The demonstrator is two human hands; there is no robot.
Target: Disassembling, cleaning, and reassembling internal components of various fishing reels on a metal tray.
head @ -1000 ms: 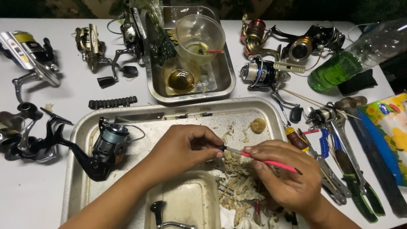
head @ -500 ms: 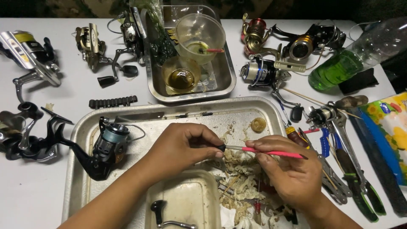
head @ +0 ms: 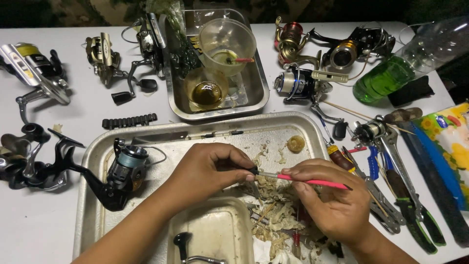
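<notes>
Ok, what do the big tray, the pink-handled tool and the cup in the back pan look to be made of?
Big tray: metal, likely stainless or aluminium; dull grey sheen, rolled rim, smeared with residue.
Pink-handled tool: probably plastic handle, matte pink with a dark end, held by both the left hand and right hand.
Cup: clear, probably plastic; contents show through.

pink-handled brush (head: pixel 308 180); silver tray (head: pixel 205 132); black reel (head: pixel 122 173); green liquid in clear bottle (head: pixel 391 76); white tabletop (head: pixel 39 225); flowered yellow-blue packet (head: pixel 452 146).

Around the big tray (head: pixel 97 161): a small tray (head: pixel 259 93) with a clear cup (head: pixel 227 41) behind it, a green bottle (head: pixel 405 63) far right, pliers (head: pixel 415 215) just right, reels (head: pixel 36 73) left.
</notes>
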